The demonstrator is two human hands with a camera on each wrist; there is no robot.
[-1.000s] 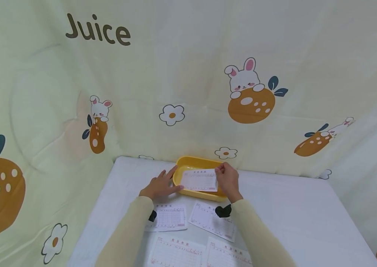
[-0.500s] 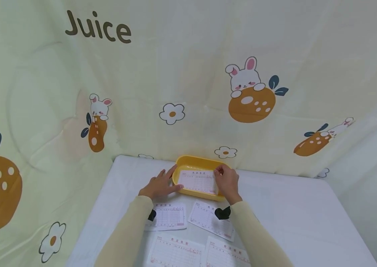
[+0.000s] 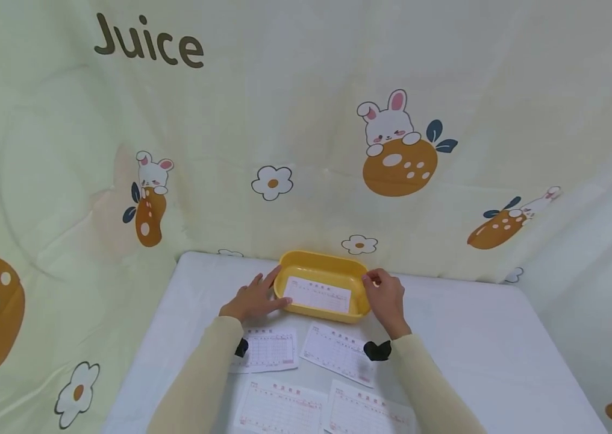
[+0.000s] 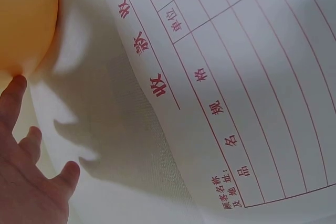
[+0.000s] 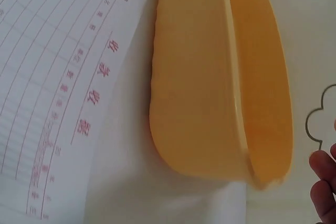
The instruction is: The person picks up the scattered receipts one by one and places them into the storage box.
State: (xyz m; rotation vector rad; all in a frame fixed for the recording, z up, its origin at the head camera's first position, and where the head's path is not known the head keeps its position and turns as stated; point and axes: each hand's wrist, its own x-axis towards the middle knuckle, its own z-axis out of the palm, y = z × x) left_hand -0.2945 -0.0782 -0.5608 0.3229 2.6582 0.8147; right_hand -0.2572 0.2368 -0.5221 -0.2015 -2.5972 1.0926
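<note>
A receipt slip point(image 3: 317, 295) with red print lies inside the yellow tray point(image 3: 333, 316), toward its front left. My left hand point(image 3: 254, 298) rests at the tray's left end, thumb at the front rim and fingers spread along the side. In the left wrist view, a fingertip of the left hand point(image 4: 31, 166) touches the tray wall point(image 4: 26, 19). Beside the tray's right end, my right hand point(image 3: 386, 301) hovers with loosely bent fingers. Only a few fingertips point(image 5: 320, 163) show in the right wrist view, apart from the tray point(image 5: 194, 77), with nothing visible between them.
Several more receipt slips lie in front of the tray: one at the left point(image 3: 270, 349), one at the right point(image 3: 338, 352), and two nearer ones point(image 3: 279, 407) point(image 3: 368, 410). A patterned curtain point(image 3: 306, 120) hangs behind the white table point(image 3: 463, 349).
The receipt slip in my right hand went down into the tray and was let go. My right hand then moved right, off the slip. The left hand stayed at the tray's left end.
</note>
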